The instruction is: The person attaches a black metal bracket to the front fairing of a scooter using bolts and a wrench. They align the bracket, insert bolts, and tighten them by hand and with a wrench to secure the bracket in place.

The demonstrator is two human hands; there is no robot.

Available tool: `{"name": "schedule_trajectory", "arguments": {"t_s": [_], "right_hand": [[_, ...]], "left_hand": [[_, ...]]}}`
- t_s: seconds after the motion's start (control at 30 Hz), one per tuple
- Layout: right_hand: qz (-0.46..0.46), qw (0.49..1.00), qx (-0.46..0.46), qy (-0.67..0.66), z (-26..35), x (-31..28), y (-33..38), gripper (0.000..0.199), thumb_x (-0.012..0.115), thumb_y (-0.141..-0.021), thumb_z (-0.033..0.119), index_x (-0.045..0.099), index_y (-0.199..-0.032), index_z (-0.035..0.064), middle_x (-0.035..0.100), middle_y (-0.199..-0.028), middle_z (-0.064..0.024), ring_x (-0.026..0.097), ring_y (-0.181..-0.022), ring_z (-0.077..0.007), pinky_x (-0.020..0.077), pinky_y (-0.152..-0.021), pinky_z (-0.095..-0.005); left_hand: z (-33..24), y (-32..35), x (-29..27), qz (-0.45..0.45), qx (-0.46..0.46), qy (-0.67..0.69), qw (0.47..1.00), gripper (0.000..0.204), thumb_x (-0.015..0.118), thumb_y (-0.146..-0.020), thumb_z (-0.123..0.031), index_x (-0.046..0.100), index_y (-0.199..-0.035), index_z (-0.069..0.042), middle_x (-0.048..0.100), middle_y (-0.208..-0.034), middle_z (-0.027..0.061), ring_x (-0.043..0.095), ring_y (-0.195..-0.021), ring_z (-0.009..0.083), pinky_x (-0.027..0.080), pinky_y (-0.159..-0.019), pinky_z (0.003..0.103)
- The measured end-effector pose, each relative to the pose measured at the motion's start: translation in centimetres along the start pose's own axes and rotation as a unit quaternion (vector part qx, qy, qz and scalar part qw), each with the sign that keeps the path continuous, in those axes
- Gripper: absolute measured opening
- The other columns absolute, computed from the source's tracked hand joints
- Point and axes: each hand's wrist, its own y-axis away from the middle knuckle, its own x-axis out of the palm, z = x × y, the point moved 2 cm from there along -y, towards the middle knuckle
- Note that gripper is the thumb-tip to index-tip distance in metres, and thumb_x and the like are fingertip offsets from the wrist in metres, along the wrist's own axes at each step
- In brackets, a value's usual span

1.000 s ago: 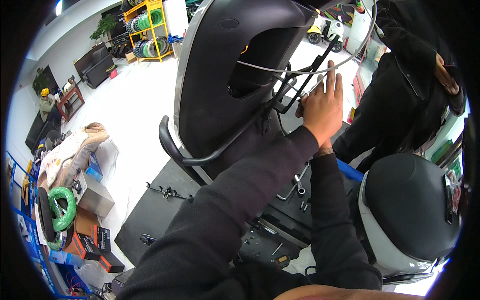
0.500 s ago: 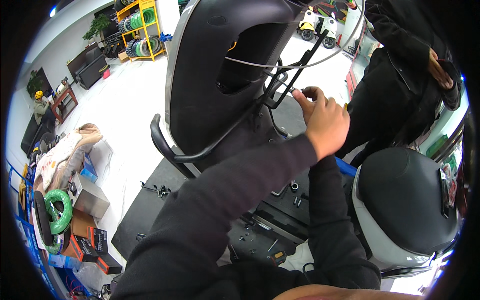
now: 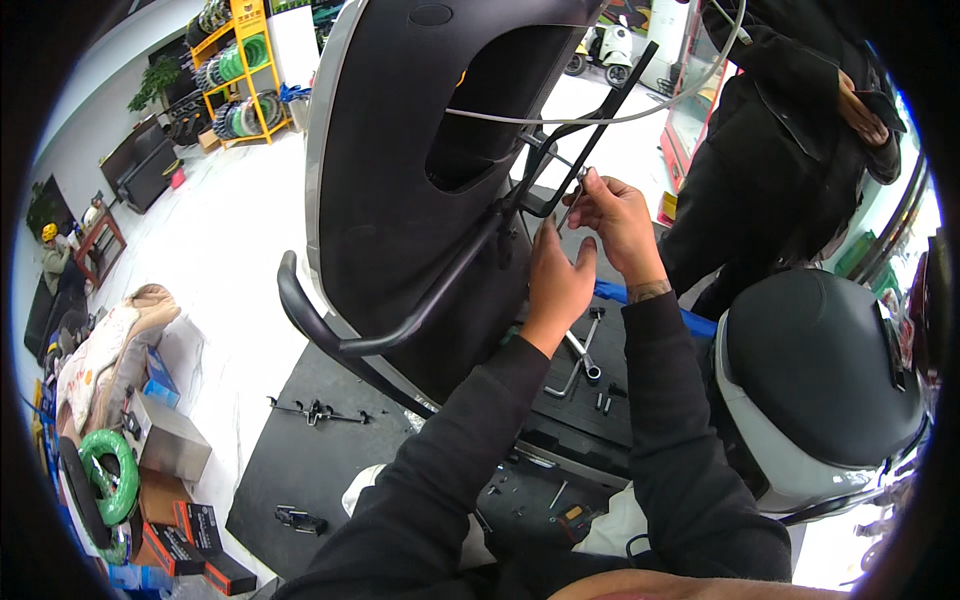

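Observation:
A large black scooter front panel [image 3: 390,200] with an oval opening stands in front of me. A black tubular frame [image 3: 600,135] juts from its right side. My right hand [image 3: 622,225] is closed in a pinch beside that frame, around a thin metal rod [image 3: 573,208] whose exact kind I cannot make out. Lower and to the left, my left hand [image 3: 562,285] reaches up along the panel's right edge. Its thumb is apart from its stretched fingers, and nothing shows in it. A grey cable [image 3: 640,119] arcs across above both hands.
A ring-ended wrench [image 3: 592,372] and bolts [image 3: 603,403] lie below my hands on the dark mat [image 3: 280,470]. A scooter seat [image 3: 820,370] stands at right, with a person in black [image 3: 770,150] behind it. Boxes [image 3: 190,530] and a green tyre [image 3: 115,485] are at left.
My left hand has come into sight below my right hand, its arm no longer crossing over the right forearm. The view has shifted, and the panel sits slightly further left.

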Motion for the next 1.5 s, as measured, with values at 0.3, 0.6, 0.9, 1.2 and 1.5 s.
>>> {"name": "schedule_trajectory", "arguments": {"t_s": [0.3,0.6,0.9,1.2,1.5], "right_hand": [[0.007,0.983,0.131,-0.132,-0.1,1.2,1.4,0.042,0.061,-0.112,0.049,0.064,-0.105,0.0076,0.073,-0.092,-0.0120,0.068,-0.065,-0.0137,0.0576,-0.062,-0.0260],[0.059,0.972,0.013,-0.226,-3.0,0.8,1.8,0.025,0.060,-0.114,0.030,0.064,-0.121,0.0067,0.068,-0.099,-0.0046,0.062,-0.082,-0.0148,0.0499,-0.066,-0.0323],[0.005,0.968,0.073,-0.241,-2.4,1.9,2.4,0.027,0.062,-0.113,0.031,0.065,-0.121,0.0054,0.070,-0.102,-0.0040,0.065,-0.084,-0.0140,0.0522,-0.068,-0.0320],[0.045,0.960,0.029,-0.273,-2.4,4.0,1.1,0.029,0.064,-0.112,0.031,0.067,-0.121,0.0041,0.071,-0.104,-0.0034,0.067,-0.086,-0.0133,0.0546,-0.070,-0.0317],[-0.074,0.986,-0.140,-0.044,-4.3,2.8,0.1,0.046,0.077,-0.101,0.036,0.070,-0.132,0.0023,0.075,-0.129,-0.0186,0.071,-0.125,-0.0309,0.0563,-0.102,-0.0409]], "left_hand": [[-8.1,0.3,-6.3,0.151,-0.046,-0.125,0.980,0.035,0.069,-0.102,-0.019,0.061,-0.126,0.004,0.074,-0.098,0.0305,0.074,-0.100,0.0470,0.059,-0.088,0.054],[-13.4,1.9,-6.4,-0.014,0.218,0.013,0.976,0.043,0.057,-0.104,-0.008,0.052,-0.145,0.005,0.060,-0.133,0.0307,0.063,-0.125,0.0456,0.053,-0.105,0.050],[-13.2,-1.9,-2.9,0.003,0.256,-0.186,0.948,0.054,0.062,-0.107,-0.012,0.046,-0.152,0.011,0.059,-0.131,0.0266,0.069,-0.113,0.0457,0.060,-0.089,0.048],[-16.0,-9.4,1.7,0.141,0.200,-0.536,0.808,0.030,0.065,-0.104,-0.018,0.076,-0.114,0.008,0.072,-0.117,0.0303,0.075,-0.109,0.0453,0.062,-0.094,0.049],[-16.2,-9.8,7.2,0.358,0.074,-0.816,0.448,0.076,0.031,-0.114,-0.064,0.076,-0.135,-0.007,0.079,-0.128,0.0153,0.076,-0.117,0.0364,0.057,-0.103,0.052]]}}
